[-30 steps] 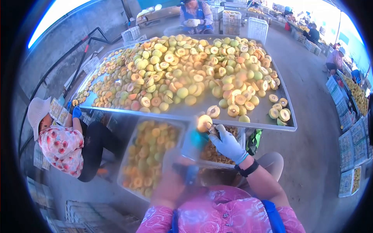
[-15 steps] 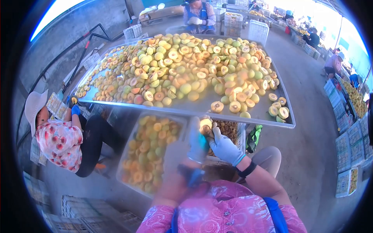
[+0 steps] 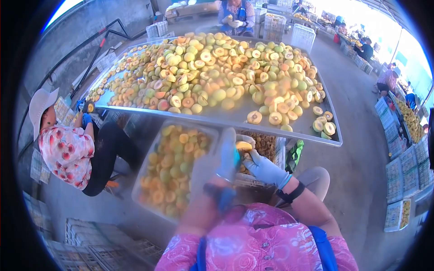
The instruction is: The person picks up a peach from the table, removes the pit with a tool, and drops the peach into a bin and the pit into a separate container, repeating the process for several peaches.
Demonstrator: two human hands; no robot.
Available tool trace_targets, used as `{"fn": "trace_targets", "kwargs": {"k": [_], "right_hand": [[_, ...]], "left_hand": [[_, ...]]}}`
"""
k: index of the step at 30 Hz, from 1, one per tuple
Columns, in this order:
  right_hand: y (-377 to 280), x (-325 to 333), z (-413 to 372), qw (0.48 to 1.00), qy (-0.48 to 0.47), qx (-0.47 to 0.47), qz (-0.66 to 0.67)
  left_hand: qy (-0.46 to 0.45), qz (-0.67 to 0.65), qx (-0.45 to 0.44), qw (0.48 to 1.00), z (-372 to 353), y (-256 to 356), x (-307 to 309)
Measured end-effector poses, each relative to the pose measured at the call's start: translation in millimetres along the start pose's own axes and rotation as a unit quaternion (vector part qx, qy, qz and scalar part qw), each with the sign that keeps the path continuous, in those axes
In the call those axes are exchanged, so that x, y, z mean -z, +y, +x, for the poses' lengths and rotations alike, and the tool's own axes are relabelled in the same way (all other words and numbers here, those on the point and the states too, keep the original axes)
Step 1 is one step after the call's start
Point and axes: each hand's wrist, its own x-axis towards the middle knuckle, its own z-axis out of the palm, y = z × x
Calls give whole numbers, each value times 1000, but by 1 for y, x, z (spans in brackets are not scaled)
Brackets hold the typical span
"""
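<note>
My left hand (image 3: 229, 156), gloved and slightly blurred, is closed around a yellow peach half (image 3: 244, 146). Against the lower right side of that fruit, my gloved right hand (image 3: 266, 170) has its fingers curled together; what sits inside them is hidden. Beneath both hands, a crate (image 3: 280, 158) holds brown peach pits (image 3: 267, 147). Just beyond them stands a metal-rimmed table (image 3: 289, 133) heaped with halved peaches (image 3: 217, 74), many showing pits in their cut faces. Left of my forearm, a pale crate (image 3: 143, 169) contains more peach halves (image 3: 169, 167).
A person in a floral shirt (image 3: 68, 153) sits at the left. Across the table another person (image 3: 236, 18) handles fruit. Stacked white crates (image 3: 402, 174) line the right side, and a green bag (image 3: 294, 156) hangs beside the pit crate. More crates (image 3: 99, 239) lie at lower left.
The peach half has turned in my left hand, so its cut face shows less. Both hands stay together over the pit crate. The whole view has shifted slightly.
</note>
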Motion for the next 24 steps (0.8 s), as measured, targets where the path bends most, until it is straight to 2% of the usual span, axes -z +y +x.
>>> {"fn": "trace_targets", "kwargs": {"k": [1, 2, 3, 4, 5, 6, 8, 9, 11, 12, 14, 16, 18, 19, 21, 23, 24], "right_hand": [[11, -12, -9, 979, -36, 75, -184], [26, -28, -18, 918, -69, 149, -360], [41, -44, -28, 820, -98, 218, -520], [53, -58, -37, 690, -120, 279, -657], [59, -66, -41, 533, -131, 332, -767], [53, -64, -34, 538, -119, 342, -761], [37, -46, -32, 175, -16, 454, -874], [30, -28, -29, -23, 42, 472, -880], [26, -9, -30, -408, 145, 431, -791], [29, -10, -33, -403, 156, 431, -792], [33, -12, -34, -352, 143, 398, -835], [34, -9, -30, -364, 157, 399, -827], [35, -9, -30, -355, 180, 386, -833], [37, -7, -27, -360, 183, 386, -829], [42, -4, -24, -371, 171, 406, -818], [50, 1, -20, -392, 154, 439, -794], [54, 3, -18, -391, 155, 438, -795]], "left_hand": [[-1, -3, 10, 1000, 5, -7, 4], [-1, -5, 20, 1000, 7, -11, 7], [2, -6, 20, 1000, 4, -9, 5], [-6, 87, 24, 996, 0, -6, 3], [-9, 181, 25, 983, -3, -3, 5], [7, 184, 20, 983, -2, -6, 8], [-35, 155, -15, 987, 4, -25, 12], [-16, 158, -22, 987, 4, -24, 13], [-63, 91, 31, 993, 2, -23, 9], [-51, 91, 28, 994, 4, -26, 10], [-44, -96, 137, 985, 10, -35, 14], [-43, -140, 136, 980, 18, -40, 22], [111, -127, 56, 984, 13, -14, 14], [74, -184, 27, 980, 20, -13, 35], [103, -232, -45, 966, 55, -35, 108], [176, -237, -91, 951, 50, 2, 152], [6, -47, -86, 995, 23, 38, 163]]}}
